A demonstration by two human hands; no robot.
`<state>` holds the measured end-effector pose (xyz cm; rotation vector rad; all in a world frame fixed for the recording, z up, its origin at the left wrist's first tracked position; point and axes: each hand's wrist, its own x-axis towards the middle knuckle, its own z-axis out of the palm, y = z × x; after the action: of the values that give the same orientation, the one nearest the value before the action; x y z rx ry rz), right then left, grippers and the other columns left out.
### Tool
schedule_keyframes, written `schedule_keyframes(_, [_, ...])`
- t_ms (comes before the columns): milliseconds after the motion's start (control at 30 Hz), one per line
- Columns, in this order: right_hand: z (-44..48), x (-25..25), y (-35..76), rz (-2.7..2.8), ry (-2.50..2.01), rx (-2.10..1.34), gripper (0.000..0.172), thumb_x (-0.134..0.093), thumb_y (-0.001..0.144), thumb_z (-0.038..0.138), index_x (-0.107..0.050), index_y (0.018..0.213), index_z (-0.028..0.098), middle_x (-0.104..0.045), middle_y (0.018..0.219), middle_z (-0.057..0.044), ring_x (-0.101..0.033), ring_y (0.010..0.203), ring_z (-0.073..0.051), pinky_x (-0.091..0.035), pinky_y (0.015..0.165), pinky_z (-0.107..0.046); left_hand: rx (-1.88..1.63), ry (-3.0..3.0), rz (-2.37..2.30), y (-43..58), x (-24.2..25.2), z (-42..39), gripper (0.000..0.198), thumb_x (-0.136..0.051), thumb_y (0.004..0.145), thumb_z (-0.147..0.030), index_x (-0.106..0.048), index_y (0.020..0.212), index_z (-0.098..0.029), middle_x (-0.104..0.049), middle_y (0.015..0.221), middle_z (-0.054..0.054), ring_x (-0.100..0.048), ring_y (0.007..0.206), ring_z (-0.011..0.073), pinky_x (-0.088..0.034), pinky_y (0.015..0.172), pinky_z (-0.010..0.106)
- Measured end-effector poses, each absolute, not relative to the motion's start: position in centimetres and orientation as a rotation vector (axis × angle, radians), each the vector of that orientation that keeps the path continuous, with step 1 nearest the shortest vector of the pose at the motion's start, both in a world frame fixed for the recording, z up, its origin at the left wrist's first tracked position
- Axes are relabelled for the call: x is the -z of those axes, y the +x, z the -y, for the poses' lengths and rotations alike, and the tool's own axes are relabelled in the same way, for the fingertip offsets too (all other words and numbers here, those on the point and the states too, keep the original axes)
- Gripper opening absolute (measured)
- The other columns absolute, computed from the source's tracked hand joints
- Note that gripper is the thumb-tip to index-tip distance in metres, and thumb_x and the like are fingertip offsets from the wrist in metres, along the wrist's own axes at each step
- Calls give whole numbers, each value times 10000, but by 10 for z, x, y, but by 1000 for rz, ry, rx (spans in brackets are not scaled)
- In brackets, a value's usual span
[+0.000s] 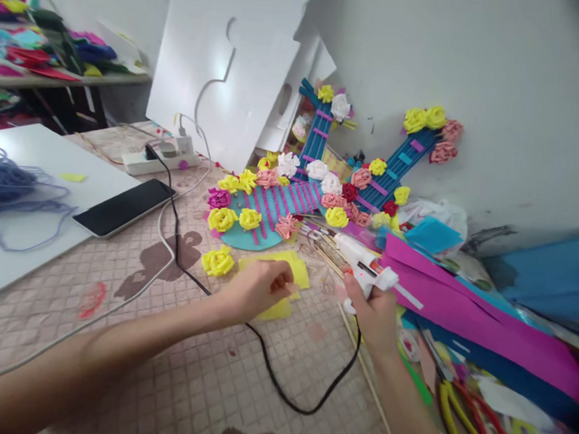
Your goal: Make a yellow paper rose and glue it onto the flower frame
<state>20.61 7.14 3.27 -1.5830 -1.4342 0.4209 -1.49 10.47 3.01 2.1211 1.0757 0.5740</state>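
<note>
My right hand (375, 314) is wrapped round the handle of a white glue gun (361, 259), with a glue stick (408, 296) poking out of its back end. Its black cord loops down over the table. My left hand (258, 287) is closed in a pinch above yellow crepe paper pieces (298, 268); whatever lies between its fingertips is too small to make out. Just left of that hand rests a yellow paper rose (217, 261). Behind both hands stands a blue guitar-shaped craft (270, 209) with purple strips and paper roses in several colours.
A black phone (124, 207) and purple yarn (1, 181) lie at the left, near a power strip (153, 159). A white cable (158, 260) crosses the cloth. At the right are magenta paper (463, 297), scissors (459, 411) and scraps. White boards (222, 58) lean on the wall.
</note>
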Motion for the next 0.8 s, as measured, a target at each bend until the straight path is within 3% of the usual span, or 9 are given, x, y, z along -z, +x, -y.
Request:
schedule_keyframes(200, [-64,-50,189,1518,-1515,-537,296,-602,780,397,-674,929,151,-726,892,-79,-670,847,-241,-527,755,-334,-704,2224,-1347,-87,-33,-123,199,-481,856,-297,-609,775,-166,-638,817,51,-568,822,196,-412,751,316])
schedule_keyframes(300, [-66,-57,177,1615,-1506,-617,292,-601,789,398,-674,945,163,-728,895,-72,-671,849,-242,-528,754,-334,-649,2147,-1404,-107,-27,-127,212,-478,845,-316,-620,803,-165,-643,837,51,-575,795,191,-416,712,302])
schedule_keyframes(467, [-78,-61,158,1786,-1475,-710,322,-578,802,426,-667,951,155,-722,891,-72,-666,844,-245,-521,749,-336,-649,1848,-1292,-117,-17,-130,286,-512,810,-413,-598,714,-158,-632,691,19,-569,641,151,-425,572,237])
schedule_keyframes(633, [-93,-53,141,1891,-1428,-704,313,-571,802,425,-664,943,162,-714,882,-68,-656,824,-243,-511,726,-341,-843,1546,-1275,-120,-7,-139,264,-589,736,-421,-593,708,-158,-639,682,17,-594,629,155,-471,590,254])
schedule_keyframes(800, [-109,-47,130,1965,-1389,-842,305,-555,814,414,-653,927,149,-656,658,-22,-611,565,-171,-474,513,-258,-922,1400,-1260,-123,3,-148,234,-628,692,-391,-580,717,-163,-633,665,5,-616,639,153,-494,629,268])
